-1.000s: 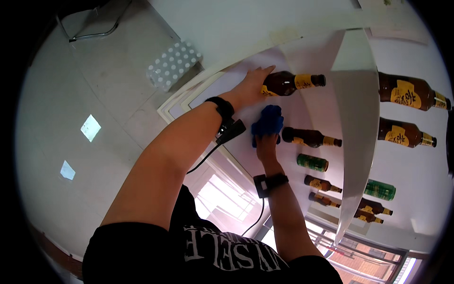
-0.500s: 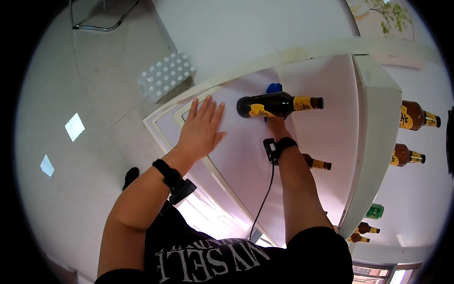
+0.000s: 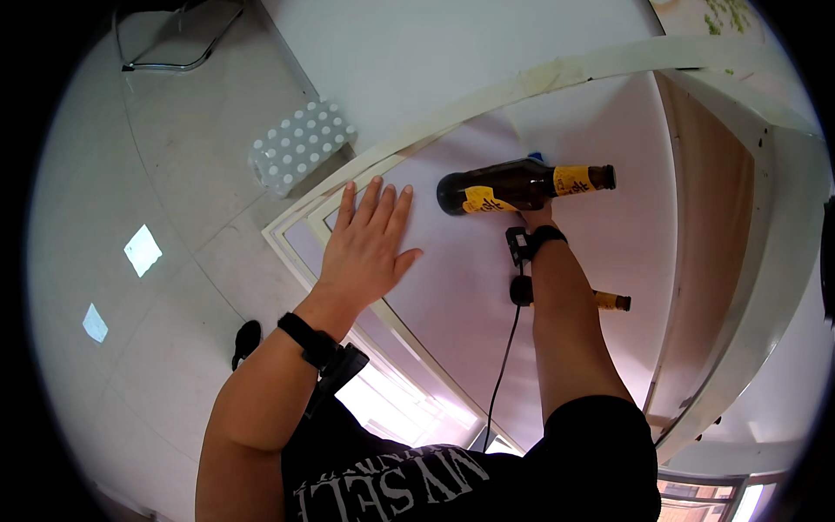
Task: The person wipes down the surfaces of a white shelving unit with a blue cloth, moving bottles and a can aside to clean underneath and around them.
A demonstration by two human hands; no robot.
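Observation:
My left hand (image 3: pixel 370 252) lies flat on the pale shelf surface (image 3: pixel 426 261) near its white-framed edge, fingers stretched, holding nothing. My right arm reaches inward over the same surface. Most of my right hand (image 3: pixel 537 214) is hidden behind a brown glass bottle (image 3: pixel 513 187) with yellow labels, its neck pointing right. Past the bottle's far side peeks a bit of blue cloth (image 3: pixel 536 157), which moves along with that hand; the fingers around it cannot be seen. A second brown bottle (image 3: pixel 611 301) is partly covered by my right forearm.
A white rim (image 3: pixel 557 78) curves along the far side, and a wooden panel (image 3: pixel 709 226) stands at the right. A polka-dot box (image 3: pixel 304 143) is on the floor at the left, below a metal chair leg (image 3: pixel 174 66). A black cable (image 3: pixel 504 365) hangs from my right wrist device.
My right hand and the blue cloth have shifted right behind the bottle. The view has moved too, so the bottles at the far right no longer show. My left hand stays put.

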